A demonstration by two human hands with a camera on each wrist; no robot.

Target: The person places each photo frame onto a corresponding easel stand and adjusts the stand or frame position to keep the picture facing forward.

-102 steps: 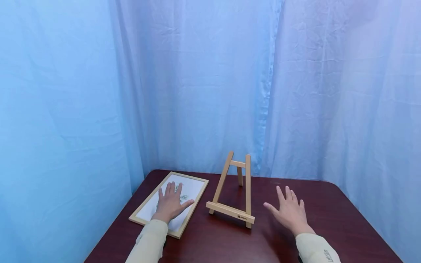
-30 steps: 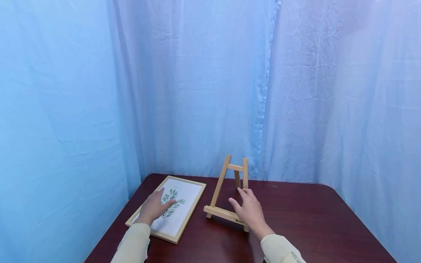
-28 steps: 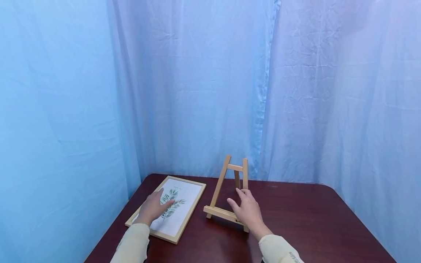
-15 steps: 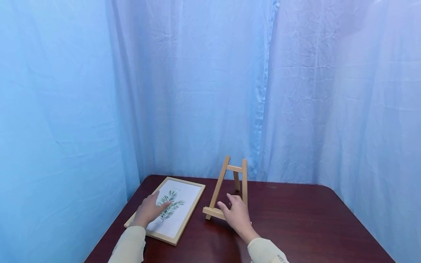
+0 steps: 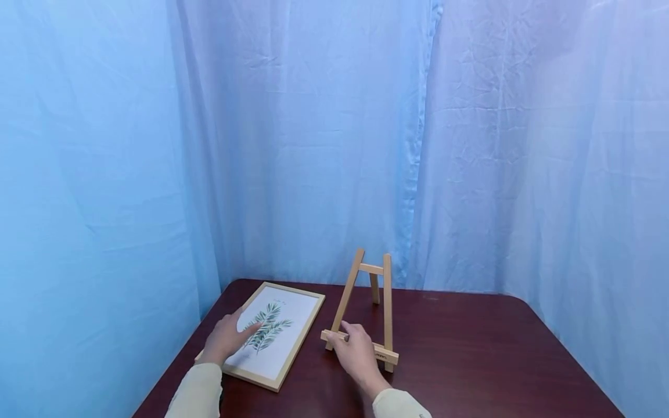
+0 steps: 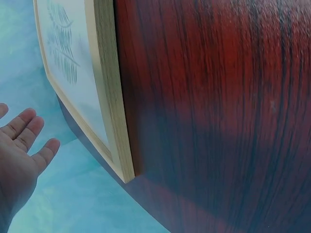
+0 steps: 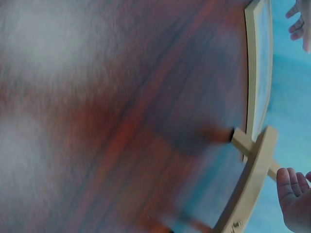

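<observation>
A light wood picture frame [image 5: 284, 339] with a green leaf print lies flat on the table's left side. My left hand [image 5: 222, 339] is over its left edge, fingers spread, holding nothing; in the left wrist view a gap separates that hand [image 6: 19, 160] from the frame [image 6: 111, 87]. Right of the frame stands a small wooden tabletop easel [image 5: 388, 313]. My right hand [image 5: 358, 354] is in front of the easel's ledge, covering its middle. In the right wrist view its fairly straight fingers are close beside the easel [image 7: 252, 179], with no grip visible.
Both things rest on a dark red-brown wooden table [image 5: 470, 348] with rounded far corners. Blue curtains [image 5: 324, 145] hang behind it and along both sides. The picture frame lies near the table's left edge.
My right hand has come left from beside the easel to the front of its ledge. The left hand has drawn back toward the frame's left edge. Easel and frame stay put; the view shifts slightly.
</observation>
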